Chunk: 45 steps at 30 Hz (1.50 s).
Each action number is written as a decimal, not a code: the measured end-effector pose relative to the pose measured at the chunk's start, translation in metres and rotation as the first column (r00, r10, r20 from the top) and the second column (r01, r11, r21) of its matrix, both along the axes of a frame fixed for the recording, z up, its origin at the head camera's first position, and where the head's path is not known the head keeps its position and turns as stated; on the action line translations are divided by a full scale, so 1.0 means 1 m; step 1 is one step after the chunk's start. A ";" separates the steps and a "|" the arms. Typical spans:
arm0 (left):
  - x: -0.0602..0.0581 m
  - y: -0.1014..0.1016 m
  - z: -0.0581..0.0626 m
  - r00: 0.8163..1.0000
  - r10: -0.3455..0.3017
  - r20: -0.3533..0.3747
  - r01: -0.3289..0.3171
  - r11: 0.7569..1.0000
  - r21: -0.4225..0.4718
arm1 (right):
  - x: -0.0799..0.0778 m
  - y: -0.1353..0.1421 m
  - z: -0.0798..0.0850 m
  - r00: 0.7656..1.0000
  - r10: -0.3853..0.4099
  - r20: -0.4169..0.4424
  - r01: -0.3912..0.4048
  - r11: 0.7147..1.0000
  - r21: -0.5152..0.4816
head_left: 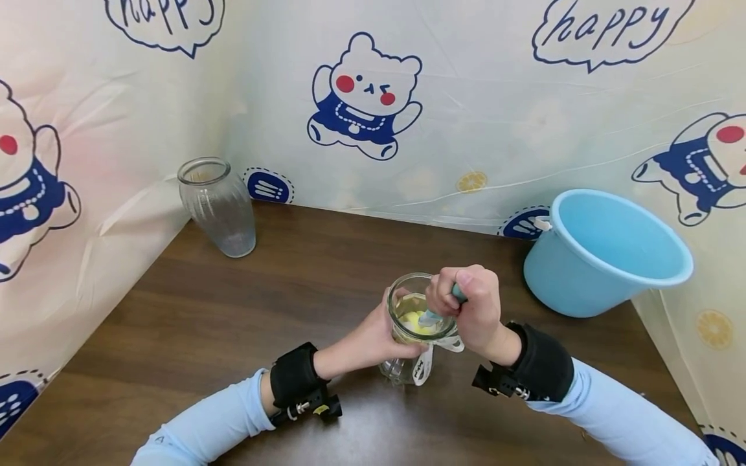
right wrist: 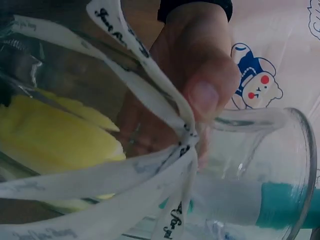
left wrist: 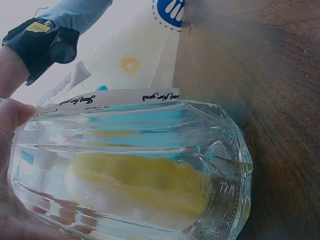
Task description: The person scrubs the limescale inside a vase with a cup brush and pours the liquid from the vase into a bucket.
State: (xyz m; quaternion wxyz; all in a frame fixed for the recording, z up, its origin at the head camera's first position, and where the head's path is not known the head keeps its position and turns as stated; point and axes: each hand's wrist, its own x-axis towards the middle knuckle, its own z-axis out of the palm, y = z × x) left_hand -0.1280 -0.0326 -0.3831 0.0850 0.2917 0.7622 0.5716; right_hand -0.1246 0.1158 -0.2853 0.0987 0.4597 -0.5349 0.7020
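Observation:
Around the neck of a clear glass vase [head_left: 399, 371], my left hand [head_left: 373, 335] keeps a grip, its thumb on the near side. The vase leans over the table, a white printed ribbon [right wrist: 150, 85] tied at its neck. My right hand [head_left: 474, 309] is closed around the teal handle [head_left: 458, 294] of a sponge bottle brush just above the rim. Inside the vase, the brush's yellow and white sponge head [left wrist: 140, 182] shows through the faceted glass. The pale and teal shaft [right wrist: 282, 205] passes through the mouth in the right wrist view.
A second, ribbed glass vase [head_left: 224, 213] stands at the back left of the brown wooden table [head_left: 280, 272]. At the right back is a light blue bucket [head_left: 574, 278]. Printed cloth [head_left: 454, 116] with cartoon bears hangs behind and beside the table.

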 end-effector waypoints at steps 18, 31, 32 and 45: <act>0.002 -0.001 0.006 0.999 -0.018 -0.033 0.018 1.000 0.009 | 0.017 0.001 0.055 1.000 0.015 0.003 -0.014 0.997 -0.081; -0.001 0.000 0.002 0.999 -0.023 -0.029 0.023 1.000 0.017 | 0.011 -0.006 0.060 0.996 -0.037 0.076 0.037 0.999 0.008; -0.001 -0.001 0.002 0.999 -0.025 -0.032 0.026 0.999 0.019 | 0.011 -0.007 0.059 0.996 -0.043 0.079 0.042 0.999 0.015; -0.001 -0.002 0.001 0.999 -0.044 0.005 0.044 0.999 0.007 | -0.005 -0.009 0.020 0.945 -0.142 0.294 0.102 0.984 0.148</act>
